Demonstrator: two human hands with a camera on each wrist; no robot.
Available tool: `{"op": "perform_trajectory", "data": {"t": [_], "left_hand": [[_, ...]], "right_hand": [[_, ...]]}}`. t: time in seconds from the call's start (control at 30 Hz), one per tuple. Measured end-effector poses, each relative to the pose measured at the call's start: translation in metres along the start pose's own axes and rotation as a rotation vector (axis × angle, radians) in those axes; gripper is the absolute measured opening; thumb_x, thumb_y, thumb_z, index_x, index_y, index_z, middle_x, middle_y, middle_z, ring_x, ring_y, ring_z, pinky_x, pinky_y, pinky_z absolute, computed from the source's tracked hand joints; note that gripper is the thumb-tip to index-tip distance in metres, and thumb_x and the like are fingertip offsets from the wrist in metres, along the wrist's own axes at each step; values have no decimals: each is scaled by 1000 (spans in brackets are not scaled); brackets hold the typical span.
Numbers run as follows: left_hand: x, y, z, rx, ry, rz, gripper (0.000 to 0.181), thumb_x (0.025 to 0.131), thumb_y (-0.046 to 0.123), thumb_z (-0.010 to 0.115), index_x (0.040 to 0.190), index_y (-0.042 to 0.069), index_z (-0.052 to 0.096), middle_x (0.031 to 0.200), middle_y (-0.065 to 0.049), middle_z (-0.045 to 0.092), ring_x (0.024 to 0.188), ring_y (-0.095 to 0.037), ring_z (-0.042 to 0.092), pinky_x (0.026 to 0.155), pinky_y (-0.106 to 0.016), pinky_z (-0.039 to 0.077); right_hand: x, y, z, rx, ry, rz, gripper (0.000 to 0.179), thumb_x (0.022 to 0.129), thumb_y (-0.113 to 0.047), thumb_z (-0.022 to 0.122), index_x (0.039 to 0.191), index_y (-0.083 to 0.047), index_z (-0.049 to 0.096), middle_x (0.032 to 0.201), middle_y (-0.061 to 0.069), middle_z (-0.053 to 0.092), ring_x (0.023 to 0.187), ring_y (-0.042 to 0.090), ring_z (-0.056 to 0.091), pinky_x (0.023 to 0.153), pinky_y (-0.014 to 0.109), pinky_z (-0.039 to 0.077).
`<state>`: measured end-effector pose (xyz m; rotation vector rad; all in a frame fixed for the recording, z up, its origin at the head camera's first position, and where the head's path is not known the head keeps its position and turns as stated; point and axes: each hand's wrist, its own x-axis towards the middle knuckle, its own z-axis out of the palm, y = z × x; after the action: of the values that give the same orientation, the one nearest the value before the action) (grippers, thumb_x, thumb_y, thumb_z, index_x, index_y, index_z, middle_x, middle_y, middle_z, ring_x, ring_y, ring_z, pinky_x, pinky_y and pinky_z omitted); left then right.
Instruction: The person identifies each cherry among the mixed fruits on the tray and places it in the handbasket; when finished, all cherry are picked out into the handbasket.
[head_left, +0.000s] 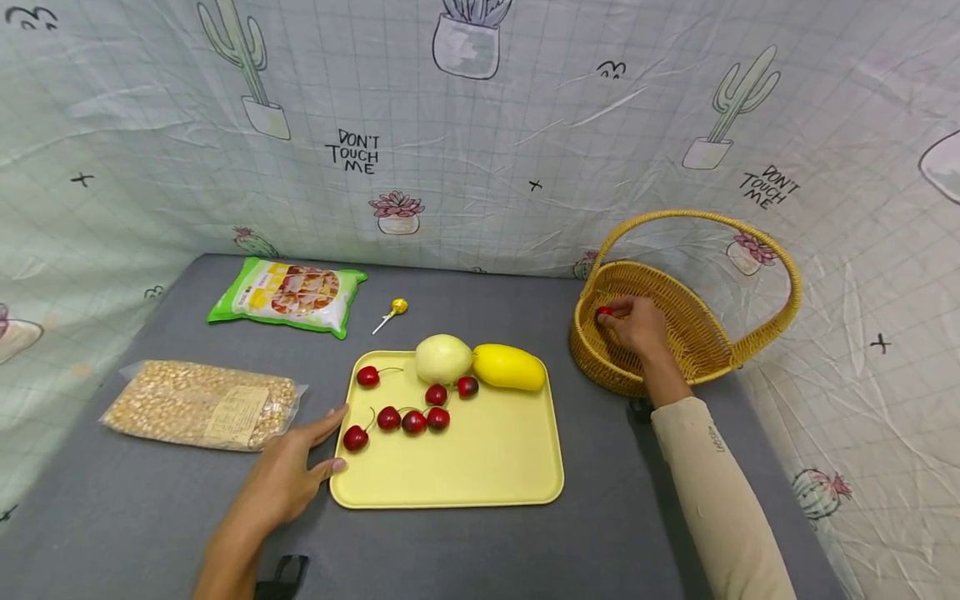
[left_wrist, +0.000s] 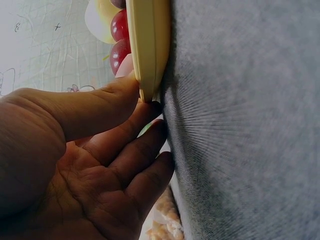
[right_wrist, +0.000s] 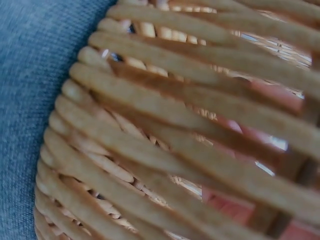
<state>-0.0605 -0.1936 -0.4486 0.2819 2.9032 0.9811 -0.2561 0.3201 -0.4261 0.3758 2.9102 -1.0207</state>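
Observation:
In the head view, my right hand (head_left: 639, 325) reaches inside the wicker basket (head_left: 583, 354), pinching a red cherry (head_left: 604, 311) between thumb and fingertips near the left inner wall. Only woven strands of the basket (right_wrist: 165, 115) fill the right wrist view, with patches of the hand behind them. On the left, my left hand (head_left: 288, 471) rests thumb and fingertips on the left rim of the yellow tray (head_left: 480, 475). The left wrist view shows the thumb (left_wrist: 100, 107) over that rim, the other fingers extended beside it. Several stemmed cherries (head_left: 414, 422) lie on the tray's left half.
A pale round fruit (head_left: 442, 359) and a long yellow fruit (head_left: 510, 367) lie along the tray's back edge. Behind are a lollipop (head_left: 393, 312) and a green-white packet (head_left: 288, 296). A bag of corn kernels (head_left: 202, 404) lies left. The basket's tall handle (head_left: 693, 215) arches up.

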Motion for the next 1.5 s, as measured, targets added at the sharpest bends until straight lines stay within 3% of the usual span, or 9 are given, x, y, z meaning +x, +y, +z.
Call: {"op": "perform_trajectory", "data": {"t": [0.53,0.77,0.93,1.1,1.23,1.5], "left_hand": [[-1,-1,-3,2,18,4,76,87,9,86,156,9,55,147,-26,61,138,-50,57,111,-69,47],[0,0,-3,-1,9,-1,76,87,9,86,157,9,54,148,-26,60,138,-49,57,111,-68,47],[0,0,-3,-1,-1,-5,76,87,10,86,157,10,54,149,-26,60,139,-50,56,111,-69,46],[0,1,-2,8,-11,-12,77,87,10,85,157,10,54,149,-26,60,139,-51,56,110,-69,47],[0,1,-2,7,-22,-16,77,88,10,85,158,11,53,150,-26,59,139,-51,55,111,-69,47],[-1,1,-1,-1,-21,-19,77,88,10,85,158,11,53,150,-25,59,139,-50,55,111,-69,46]], "right_hand": [[2,-4,1,-18,77,-75,43,104,-32,72,133,-1,70,131,24,72,121,44,64,103,57,53],[0,-9,-1,87,207,-69,39,103,-25,73,135,-3,70,133,21,70,117,42,64,99,57,54],[-4,-9,0,181,343,-85,32,104,-25,72,130,-7,73,130,16,72,109,35,62,93,48,52],[-5,-7,2,272,565,-190,26,102,-26,75,119,-7,77,118,12,75,100,29,63,88,34,49],[-8,-8,-1,284,709,-313,25,99,-28,79,113,-7,79,108,13,77,93,30,64,83,26,44],[-30,-25,-4,269,738,-499,26,95,-27,84,111,-6,81,103,16,76,91,36,62,75,28,47]]}}
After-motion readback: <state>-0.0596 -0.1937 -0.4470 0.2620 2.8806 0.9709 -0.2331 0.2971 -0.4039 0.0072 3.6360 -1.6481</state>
